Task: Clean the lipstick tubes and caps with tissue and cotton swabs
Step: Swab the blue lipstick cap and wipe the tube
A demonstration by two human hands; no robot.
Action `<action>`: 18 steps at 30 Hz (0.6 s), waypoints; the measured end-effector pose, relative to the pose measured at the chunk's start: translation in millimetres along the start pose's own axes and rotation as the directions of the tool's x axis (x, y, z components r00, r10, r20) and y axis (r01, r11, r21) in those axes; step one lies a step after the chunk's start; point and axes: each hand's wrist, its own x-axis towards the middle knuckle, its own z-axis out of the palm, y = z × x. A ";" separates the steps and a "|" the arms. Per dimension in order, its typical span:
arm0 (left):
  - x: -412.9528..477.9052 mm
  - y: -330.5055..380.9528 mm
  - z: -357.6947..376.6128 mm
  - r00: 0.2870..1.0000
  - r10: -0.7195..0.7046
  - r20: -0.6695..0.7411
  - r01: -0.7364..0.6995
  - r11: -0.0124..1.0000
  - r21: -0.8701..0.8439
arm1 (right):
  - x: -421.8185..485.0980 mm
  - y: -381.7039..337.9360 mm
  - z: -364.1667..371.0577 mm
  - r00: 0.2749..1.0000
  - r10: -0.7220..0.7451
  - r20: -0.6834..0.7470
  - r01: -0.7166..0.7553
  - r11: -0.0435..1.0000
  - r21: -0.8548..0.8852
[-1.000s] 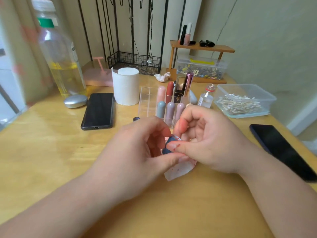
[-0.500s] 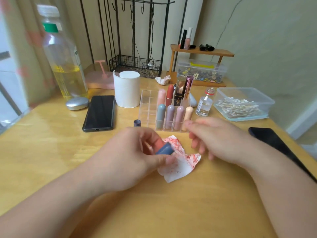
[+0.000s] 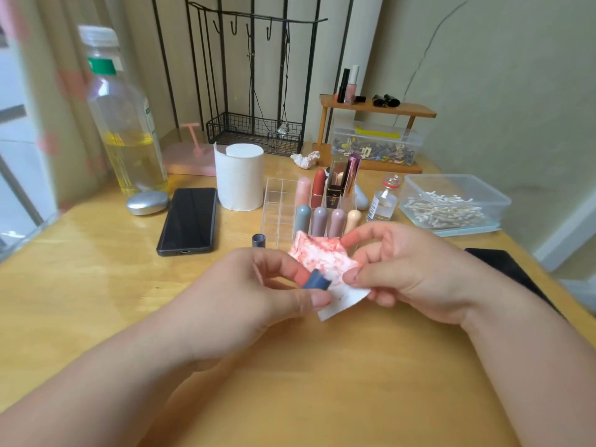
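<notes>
While the left hand [image 3: 245,287] pinches a blue cap [image 3: 316,281], the right hand [image 3: 411,272] grips stained tissue [image 3: 319,257].

Above the desk [image 3: 96,301], the left hand [image 3: 245,291] pinches a dark blue lipstick cap [image 3: 316,281] while the right hand [image 3: 409,272] holds a red-stained tissue [image 3: 319,259] against it. Behind them, a clear organizer [image 3: 280,204] holds upright lipsticks [image 3: 319,217].

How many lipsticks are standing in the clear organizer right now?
8. Back row: pale pink, red, black-and-gold, metallic pink. Front row: grey-blue, mauve, dusty pink, peach. The stained tissue covers the organizer's front edge, so something low there could be hidden.
</notes>
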 end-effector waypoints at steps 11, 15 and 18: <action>1.0 -6.2 4.2 0.942 0.325 -0.086 -0.318 0.776 -0.545 | -1.0 -2.7 -17.8 0.944 -0.125 0.305 -0.021 0.900 0.434; -0.3 -5.0 2.5 0.919 0.370 -0.133 -0.377 0.734 -0.565 | -0.6 3.5 -8.8 0.882 -0.083 0.464 -0.232 0.781 0.580; 0.8 -4.0 -1.0 0.915 0.394 -0.085 -0.385 0.791 -0.475 | 0.8 8.8 3.5 0.804 -0.089 0.589 -0.295 0.800 0.523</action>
